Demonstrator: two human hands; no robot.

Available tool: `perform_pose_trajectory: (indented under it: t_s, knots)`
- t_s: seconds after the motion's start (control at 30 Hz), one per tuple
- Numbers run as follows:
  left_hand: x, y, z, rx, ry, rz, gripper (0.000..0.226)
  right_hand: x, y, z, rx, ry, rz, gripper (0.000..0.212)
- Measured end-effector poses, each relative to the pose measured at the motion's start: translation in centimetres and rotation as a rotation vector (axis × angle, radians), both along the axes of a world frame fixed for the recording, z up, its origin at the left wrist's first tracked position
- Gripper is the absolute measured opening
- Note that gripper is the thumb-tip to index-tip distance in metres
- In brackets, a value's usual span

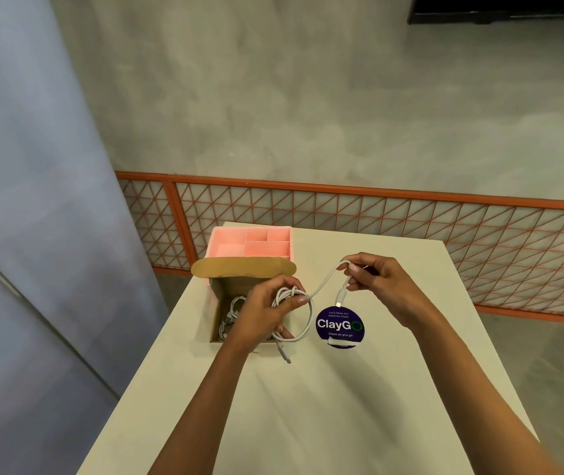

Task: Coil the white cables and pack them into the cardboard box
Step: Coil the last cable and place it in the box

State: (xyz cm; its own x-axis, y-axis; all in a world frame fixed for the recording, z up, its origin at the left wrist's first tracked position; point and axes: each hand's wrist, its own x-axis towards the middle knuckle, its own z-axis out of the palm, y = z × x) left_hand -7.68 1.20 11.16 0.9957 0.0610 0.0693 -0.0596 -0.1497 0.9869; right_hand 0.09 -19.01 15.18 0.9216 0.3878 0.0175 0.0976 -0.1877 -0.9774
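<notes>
Left hand [267, 308]: at frame centre, fingers curled round the white cable [285, 295], keeping its loops together.
Right hand [375, 281]: pinches the free end, likely feeding the last loop.
Cardboard box [217, 303]: open beneath the left hand, ready to receive the coil.

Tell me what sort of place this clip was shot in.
Likely an office pantry or shared break area: the ClayGo sticker on the white table mentions keeping pantries clean, and a bare concrete wall with an orange mesh railing stands behind.
</notes>
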Motion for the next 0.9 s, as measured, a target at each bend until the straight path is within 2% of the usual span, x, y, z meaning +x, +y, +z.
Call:
perform_pose_trajectory:
  t_s: [0.13, 0.23, 0.4, 0.47, 0.7, 0.8, 0.9]
  knots:
    - [0.2, -0.4, 0.0, 0.047, -0.059, 0.031, 0.011, -0.5, 1.0, -1.9, 0.134, 0.083, -0.123, 0.019]
    - [0.5, -0.8, -0.3, 0.054, -0.084, 0.024, 0.011, -1.7, 2.4, -3.3, 0.158, 0.157, -0.192, 0.019]
    - [0.9, -0.9, -0.7, 0.098, -0.157, 0.077, 0.009, -3.0, 4.0, -3.2, 0.248, 0.353, -0.155, 0.015]
    - [1.0, -0.7, -0.9, 0.116, -0.172, 0.103, 0.007, -3.3, 4.2, -2.9, 0.263, 0.437, -0.100, 0.020]
    - [1.2, -0.3, -1.7, 0.172, -0.164, 0.221, 0.009, -3.4, 3.8, -2.9, 0.047, 0.371, 0.096, 0.022]
    - [1.3, -0.3, -1.7, 0.185, -0.157, 0.196, 0.010, -3.6, 4.0, -2.5, -0.053, 0.337, 0.158, 0.037]
    - [1.2, -0.6, -1.5, 0.203, -0.119, 0.171, 0.010, -3.5, 4.5, -2.6, -0.177, 0.256, 0.118, 0.047]
